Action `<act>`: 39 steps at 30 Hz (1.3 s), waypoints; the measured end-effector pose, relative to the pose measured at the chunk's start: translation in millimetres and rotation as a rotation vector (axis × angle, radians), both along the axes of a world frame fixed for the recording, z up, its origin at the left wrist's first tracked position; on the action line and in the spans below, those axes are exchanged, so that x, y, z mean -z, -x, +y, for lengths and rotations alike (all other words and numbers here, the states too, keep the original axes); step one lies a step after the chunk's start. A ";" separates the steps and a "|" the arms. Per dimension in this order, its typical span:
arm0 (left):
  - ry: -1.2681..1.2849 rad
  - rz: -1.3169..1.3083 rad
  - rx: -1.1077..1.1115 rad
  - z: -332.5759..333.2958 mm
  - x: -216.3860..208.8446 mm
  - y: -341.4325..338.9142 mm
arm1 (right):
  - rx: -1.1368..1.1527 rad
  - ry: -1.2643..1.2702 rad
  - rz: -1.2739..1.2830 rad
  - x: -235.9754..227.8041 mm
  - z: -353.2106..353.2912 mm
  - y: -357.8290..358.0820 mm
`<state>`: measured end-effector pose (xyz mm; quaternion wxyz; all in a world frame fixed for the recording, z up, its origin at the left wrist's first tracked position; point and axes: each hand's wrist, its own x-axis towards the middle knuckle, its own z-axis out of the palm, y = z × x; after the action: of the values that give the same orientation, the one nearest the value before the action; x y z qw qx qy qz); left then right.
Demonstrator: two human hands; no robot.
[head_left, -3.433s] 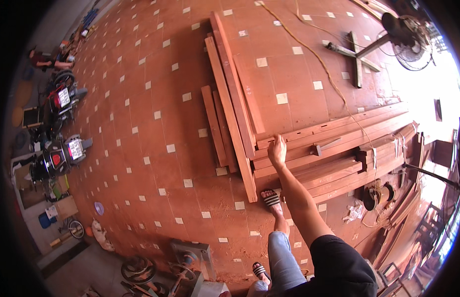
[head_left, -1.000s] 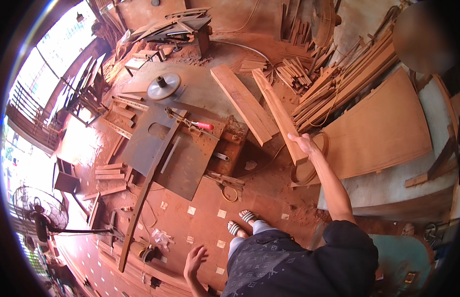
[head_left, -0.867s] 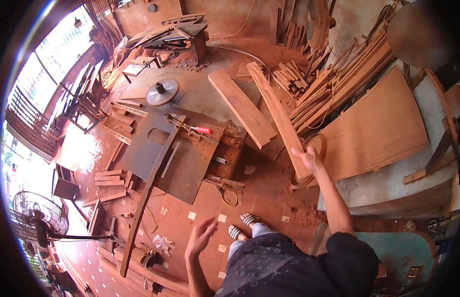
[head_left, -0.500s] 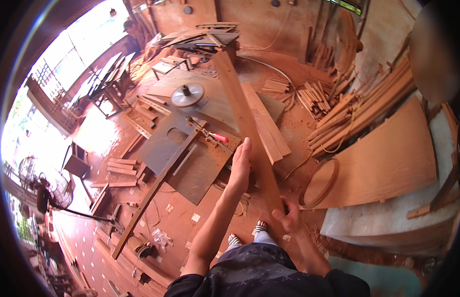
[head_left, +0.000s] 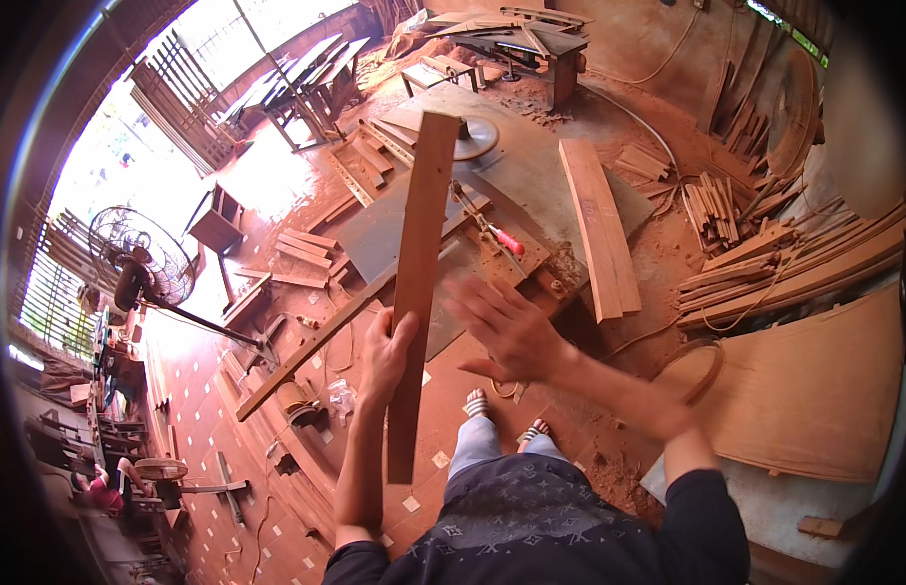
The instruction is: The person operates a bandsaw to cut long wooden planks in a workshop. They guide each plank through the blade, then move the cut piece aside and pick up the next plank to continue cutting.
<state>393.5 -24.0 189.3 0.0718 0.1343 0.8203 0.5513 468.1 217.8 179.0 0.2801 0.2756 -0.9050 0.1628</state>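
My left hand [head_left: 386, 353] grips a long flat wooden board [head_left: 420, 244] near its lower half, the thumb lying across its face. The board stands nearly upright in view, its far end reaching toward the round saw blade [head_left: 475, 137]. Off to the board's right, my right hand [head_left: 501, 327] hangs in the air with fingers stretched out, holding nothing and slightly blurred. Below both hands is the machine table [head_left: 375, 229], partly hidden by the board. A clamp with a red handle [head_left: 509, 242] sits on the wooden fence there. Two thick planks [head_left: 601, 229] lie side by side on the table's right.
A standing fan [head_left: 141, 258] is at the left, near short wood pieces [head_left: 302, 255] on the floor. Stacked strips [head_left: 794, 268] and a large curved panel [head_left: 813, 390] take up the right. Farther back stands another table [head_left: 511, 39] piled with boards.
The board has swung leftward and more upright. My right hand has let go of its near end and moved up, while my left hand has closed around it. The view has shifted left.
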 end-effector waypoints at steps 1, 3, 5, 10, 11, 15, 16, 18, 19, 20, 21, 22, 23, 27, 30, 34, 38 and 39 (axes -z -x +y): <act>-0.001 -0.051 0.016 -10.2 0.4 -1.4 | -0.073 -0.087 0.023 -15.6 -1.9 23.9; 0.003 -0.154 0.044 -32.9 3.4 -6.0 | -0.212 -0.221 0.077 -23.7 -0.6 61.2; -0.037 -0.215 0.072 -38.3 7.4 -3.0 | -0.315 -0.333 0.119 -12.2 11.5 92.4; -0.063 -0.352 -0.029 -81.8 16.6 22.2 | 0.007 -0.358 0.145 -40.5 43.2 180.2; -0.077 -0.402 -0.027 -83.8 23.0 37.6 | 0.207 -0.375 0.096 -45.7 63.2 198.2; 0.217 -0.274 0.105 -125.8 52.2 95.0 | 0.085 -0.274 0.072 -40.6 20.5 212.9; 0.200 -0.303 0.129 -121.2 50.1 106.7 | -0.062 -0.270 0.045 -27.5 9.2 216.3; 0.132 -0.327 0.178 -113.3 47.4 127.8 | -0.361 -0.246 -0.018 13.2 -8.6 233.3; 0.106 -0.342 0.185 -116.3 43.1 134.3 | -0.211 -0.246 -0.071 11.4 -2.8 244.5; 0.109 -0.395 0.159 -119.2 39.2 143.1 | -0.059 -0.248 -0.126 5.6 17.0 261.7; 0.104 -0.439 0.134 -117.8 33.6 152.6 | 0.095 -0.260 -0.175 -6.5 41.5 275.2; 0.092 -0.485 0.100 -115.7 30.3 161.1 | 0.259 -0.239 -0.051 -13.2 64.9 288.2; 0.050 -0.511 0.060 -113.6 21.8 168.3 | 0.414 -0.207 0.066 -12.7 78.5 295.7; 0.254 -0.277 -0.081 -145.8 45.5 210.7 | 0.485 -0.006 -0.065 -22.0 96.0 264.3; 0.562 -0.024 -0.050 -163.3 77.3 259.6 | 0.585 0.114 -0.658 11.7 85.1 216.3; 0.659 0.040 0.016 -131.1 106.0 310.2 | 0.680 0.318 -0.854 66.3 64.4 185.7; 0.703 0.173 0.091 -85.0 141.1 337.8 | 0.772 0.326 -1.016 56.7 61.6 200.9; 0.732 0.138 0.097 -69.5 145.5 342.2 | 0.791 0.269 -1.089 41.8 62.4 207.2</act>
<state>51.2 -93.5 43.8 0.0858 0.1753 0.9586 0.2074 261.0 280.2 137.2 -0.1445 -0.2340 -0.9213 0.2748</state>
